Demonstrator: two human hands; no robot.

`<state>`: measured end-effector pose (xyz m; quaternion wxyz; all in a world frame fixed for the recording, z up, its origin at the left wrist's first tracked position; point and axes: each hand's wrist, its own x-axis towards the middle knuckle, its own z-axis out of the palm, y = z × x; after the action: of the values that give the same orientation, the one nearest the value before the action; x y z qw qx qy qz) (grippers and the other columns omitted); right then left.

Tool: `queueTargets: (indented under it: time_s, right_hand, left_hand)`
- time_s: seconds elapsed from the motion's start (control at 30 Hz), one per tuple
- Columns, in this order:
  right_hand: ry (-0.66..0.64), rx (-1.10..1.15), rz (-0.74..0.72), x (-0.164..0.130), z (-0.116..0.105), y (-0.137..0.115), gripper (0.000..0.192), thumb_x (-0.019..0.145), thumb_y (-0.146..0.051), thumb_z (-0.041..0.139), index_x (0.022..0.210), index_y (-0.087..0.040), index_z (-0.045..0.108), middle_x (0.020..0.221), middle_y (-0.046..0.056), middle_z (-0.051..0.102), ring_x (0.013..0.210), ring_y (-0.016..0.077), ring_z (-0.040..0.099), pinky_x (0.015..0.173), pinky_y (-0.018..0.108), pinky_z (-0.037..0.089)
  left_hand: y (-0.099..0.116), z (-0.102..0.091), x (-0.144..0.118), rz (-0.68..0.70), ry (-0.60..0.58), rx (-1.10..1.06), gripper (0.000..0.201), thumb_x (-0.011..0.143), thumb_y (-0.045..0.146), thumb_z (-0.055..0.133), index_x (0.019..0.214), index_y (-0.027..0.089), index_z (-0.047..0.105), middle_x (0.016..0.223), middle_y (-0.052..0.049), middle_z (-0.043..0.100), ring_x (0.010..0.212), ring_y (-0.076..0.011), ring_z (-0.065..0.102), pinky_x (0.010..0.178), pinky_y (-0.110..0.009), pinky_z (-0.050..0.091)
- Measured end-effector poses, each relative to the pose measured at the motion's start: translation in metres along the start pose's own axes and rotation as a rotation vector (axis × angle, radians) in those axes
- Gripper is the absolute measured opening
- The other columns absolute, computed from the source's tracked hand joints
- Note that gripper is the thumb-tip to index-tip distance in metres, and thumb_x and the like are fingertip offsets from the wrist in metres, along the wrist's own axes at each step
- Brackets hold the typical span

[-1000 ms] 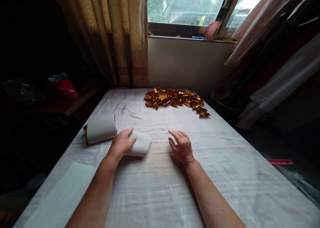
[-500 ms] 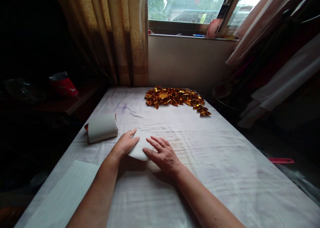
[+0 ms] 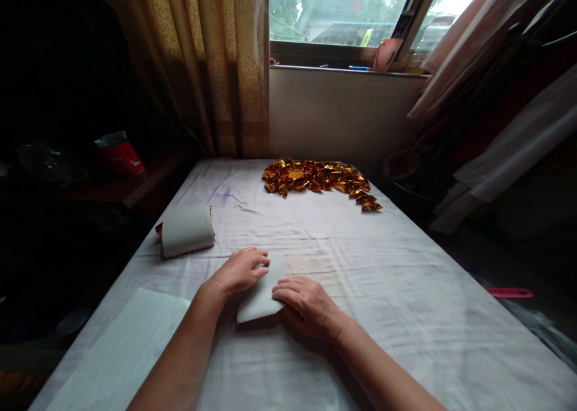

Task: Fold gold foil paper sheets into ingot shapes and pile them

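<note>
A small white sheet of folded paper (image 3: pixel 261 304) lies on the cloth-covered table between my hands, its near edge raised slightly. My left hand (image 3: pixel 243 271) is at its far left side, fingers bent and pressed to the edge. My right hand (image 3: pixel 311 306) has its fingers closed together over the right side of the sheet, with the thumb mostly hidden underneath. To the left stands a curved stack of white-backed paper (image 3: pixel 187 231), with gold-orange foil peeking out at its ends. Folded gold foil pieces (image 3: pixel 315 175) are heaped at the far edge.
A pale lined sheet (image 3: pixel 121 345) lies at the table's near left, partly under my left forearm. A red packet (image 3: pixel 119 155) stands on a dark side table. Clothes (image 3: pixel 500 170) hang along the right, near a pink handle (image 3: pixel 511 292). A curtain (image 3: pixel 220 68) hangs behind.
Both hands have come nearer, the right one also moving rightward. The white paper now shows as a flatter, longer shape with a straight near edge. My right fingers have drawn together.
</note>
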<state>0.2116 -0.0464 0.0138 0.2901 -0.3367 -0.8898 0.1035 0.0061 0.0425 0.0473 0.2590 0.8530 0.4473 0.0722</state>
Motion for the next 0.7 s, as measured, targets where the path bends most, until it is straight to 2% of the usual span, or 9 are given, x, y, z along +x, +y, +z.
queueTargets:
  time_s: [0.17,0.3,0.4,0.47,0.53,0.6,0.63,0.7]
  right_hand:
    - [0.007,0.014,0.193,-0.007,-0.002,-0.002,0.017,0.091,-0.021,0.046,0.096,-0.022,0.062,0.081,0.003,0.072,0.073,0.0148,0.066,0.070,0.023,0.048]
    - [0.046,0.027,0.439,0.005,0.003,0.003,0.015,0.089,-0.025,0.048,0.091,-0.023,0.063,0.072,0.000,0.069,0.064,0.0136,0.063,0.063,0.022,0.043]
    - [0.056,0.033,0.575,0.020,0.004,0.009,0.011,0.086,-0.025,0.053,0.087,-0.023,0.064,0.072,-0.001,0.069,0.064,0.0134,0.061,0.062,0.022,0.039]
    - [0.027,0.014,0.655,0.029,0.002,0.013,0.010,0.084,-0.023,0.055,0.082,-0.023,0.065,0.071,-0.002,0.068,0.064,0.0128,0.059,0.061,0.022,0.037]
    - [-0.015,-0.030,0.749,0.037,0.000,0.017,0.010,0.083,-0.026,0.057,0.079,-0.024,0.066,0.070,-0.002,0.067,0.064,0.0131,0.058,0.060,0.022,0.034]
    - [-0.052,-0.068,0.819,0.044,-0.001,0.021,0.011,0.083,-0.028,0.058,0.078,-0.025,0.068,0.070,-0.002,0.068,0.065,0.0138,0.058,0.059,0.023,0.033]
    - [-0.066,-0.081,0.836,0.046,-0.002,0.022,0.012,0.084,-0.030,0.058,0.079,-0.025,0.068,0.072,-0.002,0.068,0.066,0.0141,0.058,0.060,0.023,0.033]
    - [-0.092,-0.095,0.847,0.051,-0.002,0.025,0.013,0.085,-0.032,0.058,0.082,-0.026,0.069,0.076,-0.001,0.070,0.070,0.0148,0.060,0.061,0.024,0.033]
  left_hand:
    - [0.000,0.008,0.002,-0.014,0.066,0.038,0.023,0.077,0.021,0.061,0.096,0.026,0.074,0.118,-0.003,0.069,0.114,-0.0221,0.059,0.104,-0.032,0.041]
    - [-0.008,0.010,0.005,-0.060,0.132,0.025,0.035,0.072,0.020,0.064,0.107,0.025,0.069,0.115,-0.005,0.068,0.114,-0.0232,0.057,0.104,-0.032,0.041]
    - [-0.021,0.006,0.007,-0.135,0.141,-0.002,0.034,0.070,0.023,0.064,0.103,0.022,0.070,0.110,-0.007,0.069,0.108,-0.0244,0.059,0.100,-0.032,0.043]
    - [-0.029,0.000,0.005,-0.166,0.129,-0.029,0.027,0.076,0.030,0.057,0.099,0.020,0.070,0.104,-0.006,0.071,0.099,-0.0223,0.063,0.093,-0.030,0.047]
    - [-0.033,-0.007,0.003,-0.194,0.125,-0.063,0.034,0.087,0.039,0.042,0.097,0.021,0.070,0.098,-0.003,0.072,0.093,-0.0200,0.065,0.086,-0.028,0.049]
    - [-0.033,-0.011,0.001,-0.204,0.109,-0.086,0.045,0.091,0.047,0.033,0.094,0.022,0.070,0.091,-0.002,0.073,0.089,-0.0197,0.065,0.083,-0.028,0.050]
    - [-0.031,-0.011,0.000,-0.203,0.099,-0.091,0.045,0.090,0.050,0.035,0.094,0.022,0.070,0.091,-0.002,0.073,0.089,-0.0199,0.065,0.082,-0.027,0.050]
    - [-0.024,-0.009,0.000,-0.204,0.092,-0.058,0.040,0.083,0.052,0.051,0.101,0.022,0.070,0.101,-0.005,0.072,0.095,-0.0220,0.064,0.086,-0.028,0.049]
